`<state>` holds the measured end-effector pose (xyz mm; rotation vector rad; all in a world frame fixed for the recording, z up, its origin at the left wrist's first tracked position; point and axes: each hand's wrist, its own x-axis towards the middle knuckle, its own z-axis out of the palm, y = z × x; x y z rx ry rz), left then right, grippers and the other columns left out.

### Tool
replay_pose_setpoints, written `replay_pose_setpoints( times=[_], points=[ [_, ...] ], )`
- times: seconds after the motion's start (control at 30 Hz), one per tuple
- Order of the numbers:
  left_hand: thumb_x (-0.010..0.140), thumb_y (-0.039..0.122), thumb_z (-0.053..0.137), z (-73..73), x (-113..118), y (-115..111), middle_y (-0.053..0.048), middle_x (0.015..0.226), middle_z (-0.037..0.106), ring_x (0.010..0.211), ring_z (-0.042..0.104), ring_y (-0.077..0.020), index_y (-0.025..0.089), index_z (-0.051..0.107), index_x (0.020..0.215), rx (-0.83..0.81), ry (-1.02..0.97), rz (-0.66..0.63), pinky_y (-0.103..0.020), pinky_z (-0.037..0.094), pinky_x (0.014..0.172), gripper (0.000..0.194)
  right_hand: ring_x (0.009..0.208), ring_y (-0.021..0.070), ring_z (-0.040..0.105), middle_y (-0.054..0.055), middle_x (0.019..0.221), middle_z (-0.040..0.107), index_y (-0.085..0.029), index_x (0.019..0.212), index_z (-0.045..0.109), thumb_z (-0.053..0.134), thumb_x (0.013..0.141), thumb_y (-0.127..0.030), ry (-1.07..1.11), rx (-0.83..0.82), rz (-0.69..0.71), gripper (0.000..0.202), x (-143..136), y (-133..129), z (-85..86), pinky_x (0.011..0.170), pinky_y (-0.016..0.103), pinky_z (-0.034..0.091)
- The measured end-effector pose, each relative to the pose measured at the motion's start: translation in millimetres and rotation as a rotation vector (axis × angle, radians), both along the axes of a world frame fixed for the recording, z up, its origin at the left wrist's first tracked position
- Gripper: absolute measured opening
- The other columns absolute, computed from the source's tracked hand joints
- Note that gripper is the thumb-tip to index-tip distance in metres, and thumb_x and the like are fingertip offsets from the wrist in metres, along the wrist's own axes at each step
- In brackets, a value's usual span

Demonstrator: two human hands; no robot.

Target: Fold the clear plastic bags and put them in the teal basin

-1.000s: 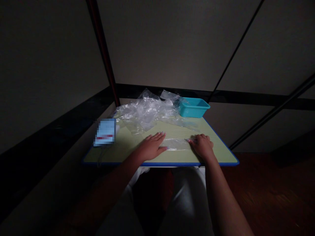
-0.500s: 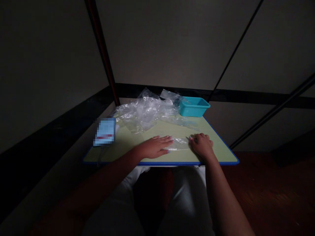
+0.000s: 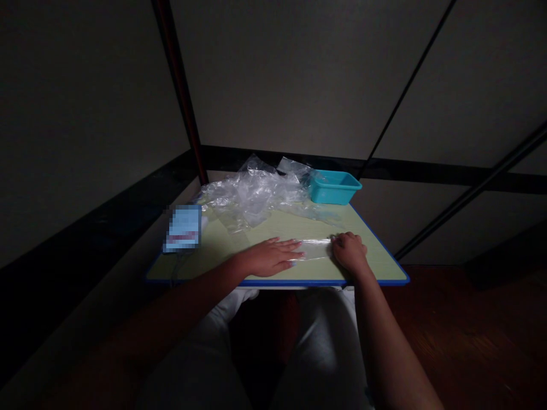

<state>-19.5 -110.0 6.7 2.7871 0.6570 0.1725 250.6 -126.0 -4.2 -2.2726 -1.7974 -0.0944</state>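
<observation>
A clear plastic bag (image 3: 317, 249) lies flattened near the front of the small table, stretched between my two hands. My left hand (image 3: 273, 257) rests flat on the bag's left end, fingers stretched out to the right. At the other end, my right hand (image 3: 350, 249) is closed, with its fingertips gripping the bag's right edge. The curled fingers partly hide that edge. Beyond the hands spreads a loose heap of clear plastic bags (image 3: 256, 191).
A turquoise plastic basket (image 3: 335, 193) stands at the table's back right, touching the bags. A pixelated pale-blue flat object (image 3: 183, 229) is at the left edge. The pale table (image 3: 371, 265) has a blue rim, with walls behind and to the left.
The bag between my hands looks pulled straighter and smoother. My right hand's fingers have curled in more at the bag's edge; my left hand stays flat. The view has shifted slightly.
</observation>
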Motion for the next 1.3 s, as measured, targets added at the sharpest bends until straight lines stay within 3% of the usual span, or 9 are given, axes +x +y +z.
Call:
replay_pose_setpoints(
  times=[0.27,0.53,0.73,0.9,1.03,1.3],
  points=[
    [0.096,0.037,0.029,-0.7,-1.2,-2.3,0.005,0.146,0.034,0.139,0.02,-0.0137,0.037,0.034,0.138,0.015,-0.02,-0.002,-0.04,0.017,0.111,0.042,0.091,0.0237,0.053,0.008,0.09,0.064,-0.019,0.082,0.063,0.04,0.085,-0.05,0.234,0.05,0.048,0.038,13.9,-9.1,0.6,0.07,0.031,0.037],
    [0.095,0.037,0.032,1.6,-0.7,-4.9,0.004,0.147,0.033,0.139,0.021,-0.0149,0.038,0.035,0.138,0.003,-0.012,0.016,-0.042,0.017,0.111,0.043,0.068,0.0172,0.052,0.003,0.07,0.06,-0.02,0.072,0.056,0.044,0.079,-0.045,0.448,0.183,0.097,0.029,13.6,-12.2,4.4,0.06,0.026,0.035],
    [0.095,0.04,0.031,-0.2,-1.1,-3.9,0.004,0.146,0.035,0.139,0.021,-0.0141,0.038,0.033,0.139,0.039,-0.037,-0.003,-0.04,0.018,0.11,0.043,0.055,0.0132,0.044,-0.002,0.058,0.052,-0.02,0.066,0.052,0.052,0.071,-0.049,0.818,0.229,0.167,0.03,7.4,-1.5,16.7,0.052,0.024,0.031],
    [0.096,0.04,0.029,0.9,-1.6,-4.8,0.006,0.148,0.031,0.139,0.019,-0.0144,0.038,0.031,0.139,0.039,-0.029,-0.008,-0.041,0.018,0.11,0.043,0.056,0.0127,0.047,-0.001,0.061,0.055,-0.019,0.065,0.053,0.055,0.067,-0.043,1.067,0.228,0.195,0.024,-5.2,6.5,27.1,0.053,0.023,0.034],
    [0.096,0.04,0.03,1.5,-1.6,-5.3,0.006,0.149,0.029,0.14,0.017,-0.0147,0.038,0.029,0.14,0.033,-0.012,-0.006,-0.042,0.015,0.111,0.045,0.057,0.0141,0.048,0.0,0.061,0.054,-0.019,0.065,0.052,0.051,0.065,-0.041,1.106,0.201,0.206,0.022,-21.2,11.6,35.4,0.053,0.024,0.038],
    [0.096,0.041,0.029,-0.6,-2.8,-3.5,0.002,0.151,0.023,0.139,0.019,-0.0181,0.036,0.03,0.14,0.067,-0.024,-0.019,-0.045,0.018,0.11,0.045,0.054,0.0139,0.045,0.0,0.055,0.052,-0.019,0.061,0.053,0.05,0.064,-0.037,0.973,0.296,0.036,0.019,-32.4,9.4,42.1,0.049,0.024,0.034]
  ],
)
